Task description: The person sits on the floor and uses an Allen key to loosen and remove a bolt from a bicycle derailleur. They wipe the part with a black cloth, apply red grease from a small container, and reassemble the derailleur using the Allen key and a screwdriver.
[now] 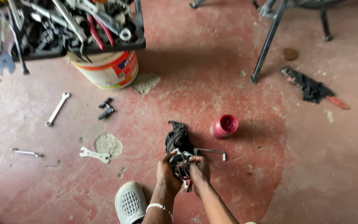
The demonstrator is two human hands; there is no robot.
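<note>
Metal part (pixel 180 165) sits gripped in both my hands – left hand (pixel 166 174), right hand (pixel 199 171) – greasy, so it could slip onto the floor (pixel 295 166).

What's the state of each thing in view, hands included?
Left hand: fingers closed on metal part.
Right hand: gripping the same part.
Black rag: crumpled on floor.
Red cup: upright, open.
Wrench: flat on floor.
Tool tray: full, atop bucket.

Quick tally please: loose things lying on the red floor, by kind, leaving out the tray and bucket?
Silver metal spanners: 3
Black rags: 2
Red round tub: 1
Bent metal hex key: 1
Small black clamp part: 1
Total: 8
</note>
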